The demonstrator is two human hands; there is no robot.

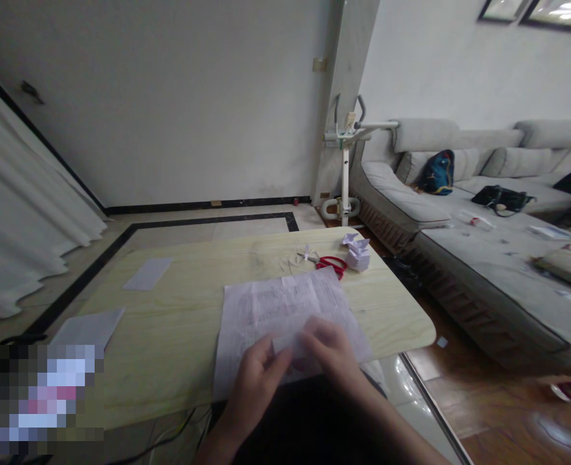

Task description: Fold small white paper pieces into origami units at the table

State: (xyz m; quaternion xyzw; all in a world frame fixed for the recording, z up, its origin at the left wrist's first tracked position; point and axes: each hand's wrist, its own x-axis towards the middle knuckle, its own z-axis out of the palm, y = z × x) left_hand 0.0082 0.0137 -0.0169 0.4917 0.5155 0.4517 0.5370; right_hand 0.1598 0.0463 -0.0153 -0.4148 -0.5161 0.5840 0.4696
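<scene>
The left hand (259,378) and right hand (331,345) pinched a small paper (285,342) between thumbs and fingers, over the big sheet (244,307) on the table (179,336). They seemed to be working it, which called for soft, careful fingers. The sheet's print was too blurry to read, and no brand name showed

Setting: a home living room. A long grey fabric sofa (489,213) with matching cushions is running along the right wall; a dark blue backpack (439,173) is lying on its seat. Black-framed pictures (559,13) are hanging above. White pleated curtains (21,200) are covering the left side. A white upright exercise machine (345,168) is standing beyond the pale wooden table's (179,336) far right corner.
</scene>
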